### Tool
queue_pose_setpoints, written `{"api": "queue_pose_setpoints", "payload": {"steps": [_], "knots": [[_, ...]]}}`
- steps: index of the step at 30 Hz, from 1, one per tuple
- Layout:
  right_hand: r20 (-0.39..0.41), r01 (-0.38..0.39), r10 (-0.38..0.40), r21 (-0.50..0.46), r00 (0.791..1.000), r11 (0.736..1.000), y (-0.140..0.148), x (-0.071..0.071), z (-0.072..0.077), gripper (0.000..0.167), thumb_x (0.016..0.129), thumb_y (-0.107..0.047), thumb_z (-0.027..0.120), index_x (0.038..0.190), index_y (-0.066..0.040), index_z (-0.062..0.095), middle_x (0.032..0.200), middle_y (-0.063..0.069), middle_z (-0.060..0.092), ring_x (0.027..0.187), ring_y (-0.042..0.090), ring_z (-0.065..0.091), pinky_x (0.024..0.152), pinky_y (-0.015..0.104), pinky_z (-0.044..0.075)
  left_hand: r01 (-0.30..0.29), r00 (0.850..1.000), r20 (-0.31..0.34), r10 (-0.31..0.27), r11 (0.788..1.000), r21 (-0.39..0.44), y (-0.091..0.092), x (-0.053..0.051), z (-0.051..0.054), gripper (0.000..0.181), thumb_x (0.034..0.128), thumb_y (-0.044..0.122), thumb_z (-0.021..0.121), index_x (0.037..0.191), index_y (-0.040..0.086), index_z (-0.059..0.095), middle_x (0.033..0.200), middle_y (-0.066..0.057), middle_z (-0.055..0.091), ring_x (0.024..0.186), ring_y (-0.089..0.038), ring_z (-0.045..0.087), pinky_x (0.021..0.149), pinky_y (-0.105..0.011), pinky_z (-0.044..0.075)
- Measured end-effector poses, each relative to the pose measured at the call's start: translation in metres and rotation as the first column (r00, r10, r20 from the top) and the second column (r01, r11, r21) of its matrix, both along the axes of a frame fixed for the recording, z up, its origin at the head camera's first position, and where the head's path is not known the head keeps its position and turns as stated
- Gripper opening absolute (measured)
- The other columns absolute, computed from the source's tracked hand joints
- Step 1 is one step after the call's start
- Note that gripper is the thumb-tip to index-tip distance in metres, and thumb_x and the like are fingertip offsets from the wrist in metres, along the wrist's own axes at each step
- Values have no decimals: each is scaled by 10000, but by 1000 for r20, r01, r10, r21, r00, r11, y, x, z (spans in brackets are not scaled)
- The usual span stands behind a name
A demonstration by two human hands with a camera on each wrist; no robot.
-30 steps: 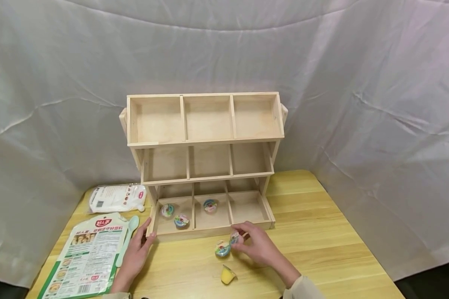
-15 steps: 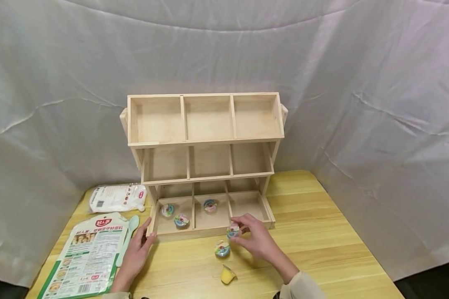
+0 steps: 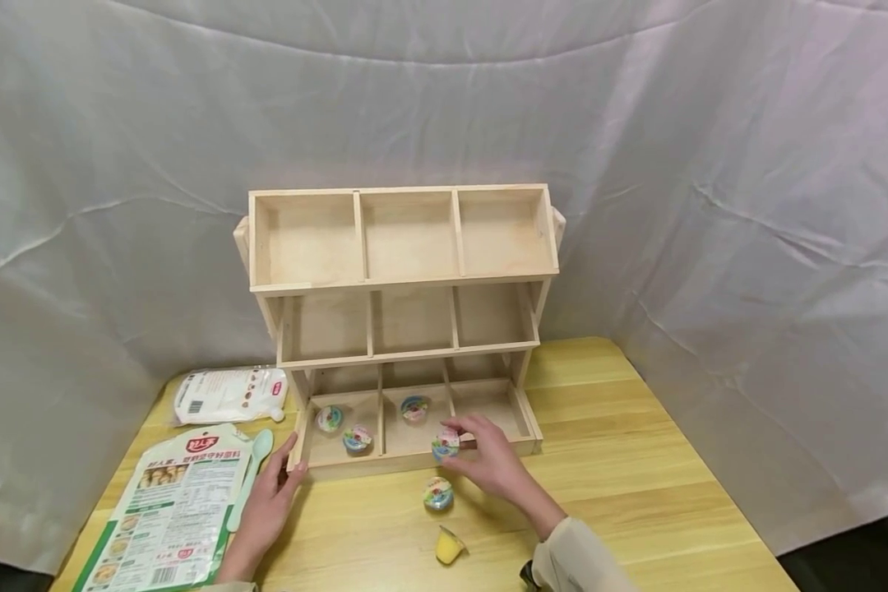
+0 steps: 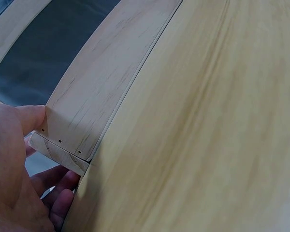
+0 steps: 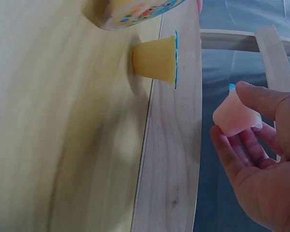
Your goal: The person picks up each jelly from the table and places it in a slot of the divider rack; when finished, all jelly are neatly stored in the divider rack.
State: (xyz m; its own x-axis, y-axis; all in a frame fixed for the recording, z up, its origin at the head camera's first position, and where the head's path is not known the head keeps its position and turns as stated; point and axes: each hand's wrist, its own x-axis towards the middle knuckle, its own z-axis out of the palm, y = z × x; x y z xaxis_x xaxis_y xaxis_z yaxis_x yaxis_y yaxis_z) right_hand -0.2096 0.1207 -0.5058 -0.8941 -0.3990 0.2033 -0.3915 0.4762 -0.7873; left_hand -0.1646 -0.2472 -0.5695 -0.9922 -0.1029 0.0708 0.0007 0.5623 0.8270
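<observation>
A three-tier wooden rack (image 3: 404, 279) stands on the table. At the left front corner of its lowest tier, my left hand (image 3: 266, 497) grips the wood, with the thumb (image 4: 34, 116) on the front board and the fingers round the side. My right hand (image 3: 494, 462) pinches a pink jelly cup (image 5: 236, 116) above the front board, by the middle compartment. Two jelly cups (image 3: 358, 439) sit in the bottom left compartment, and one jelly cup (image 3: 414, 409) is in the bottom middle one. On the table, a jelly cup (image 3: 438, 494) stands upright and a yellow jelly cup (image 3: 450, 546) lies tipped.
Left of the rack lie a green-and-white food pouch (image 3: 173, 510), a pale green spoon (image 3: 252, 477) and a clear-wrapped white package (image 3: 229, 395). A grey curtain (image 3: 444, 99) surrounds the wooden table (image 3: 636, 493) at the back and sides.
My right hand has lifted the jelly cup from beside the upright one and moved it left and up over the rack's front edge. My left hand stays at the corner.
</observation>
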Motion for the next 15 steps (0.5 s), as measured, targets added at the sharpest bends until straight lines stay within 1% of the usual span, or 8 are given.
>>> {"api": "queue_pose_setpoints", "payload": {"steps": [3, 5, 7, 9, 10, 12, 13, 15], "knots": [[-5, 19, -19, -3, 1000, 1000, -5, -5, 1, 594, 876, -84, 823, 1421, -44, 591, 1236, 83, 611, 1119, 283, 634, 949, 328, 582, 7, 1000, -1, -7, 1000, 3, 1, 1, 1, 621, 1113, 349, 478, 1640, 85, 280, 1617, -284, 367, 1430, -452, 440, 1135, -470, 395], [-12, 33, -33, -13, 999, 999, -8, -9, 2, 604, 879, -74, 816, 1434, -44, 577, 1234, 87, 594, 1136, 277, 627, 962, 323, 576, 10, 1000, -9, -10, 1000, 4, 1, 1, 1, 622, 1112, 347, 482, 1637, 77, 286, 1624, -289, 351, 1447, -462, 417, 1143, -444, 385], [-5, 42, -42, -38, 999, 998, -10, -12, 3, 607, 884, -53, 804, 1442, -37, 567, 1228, 96, 574, 1154, 278, 622, 975, 326, 570, 11, 1000, -13, -11, 1000, 13, 1, 1, 1, 624, 1110, 348, 487, 1635, 75, 289, 1622, -294, 350, 1441, -464, 422, 1103, -266, 405], [3, 53, -53, -51, 999, 997, -12, -14, 3, 599, 887, -47, 797, 1440, -31, 568, 1225, 97, 563, 1165, 274, 617, 985, 329, 565, 13, 1000, -16, -12, 1000, 22, 1, 1, 1, 624, 1109, 346, 491, 1634, 74, 292, 1621, -295, 349, 1440, -460, 422, 1025, -82, 337], [5, 60, -60, -56, 998, 997, -13, -15, 4, 594, 885, -47, 797, 1435, -29, 573, 1224, 102, 561, 1165, 278, 617, 984, 333, 566, 13, 1000, -18, -12, 1000, 27, 1, 1, 1, 623, 1108, 343, 493, 1634, 75, 294, 1621, -295, 349, 1442, -457, 418, 984, -22, 286], [12, 75, -74, -57, 997, 996, -14, -17, 4, 580, 883, -52, 797, 1422, -37, 585, 1228, 102, 558, 1165, 280, 615, 984, 342, 567, 14, 1000, -20, -13, 999, 36, 1, 1, 1, 622, 1108, 339, 495, 1634, 76, 294, 1623, -294, 347, 1446, -454, 410, 951, 11, 247], [16, 84, -84, -52, 996, 995, -15, -17, 5, 576, 881, -58, 799, 1418, -45, 590, 1232, 98, 556, 1166, 278, 613, 985, 345, 567, 14, 1000, -20, -13, 999, 33, 1, 1, 1, 620, 1109, 338, 493, 1635, 78, 293, 1624, -292, 347, 1449, -455, 406, 989, -31, 292], [17, 101, -100, -49, 995, 994, -16, -19, 5, 570, 878, -69, 803, 1410, -58, 599, 1237, 100, 554, 1168, 281, 609, 984, 351, 568, 12, 1000, -19, -11, 1000, 26, 0, 1, 1, 616, 1111, 335, 487, 1635, 79, 291, 1625, -291, 345, 1456, -463, 395, 1089, -195, 381]]}}
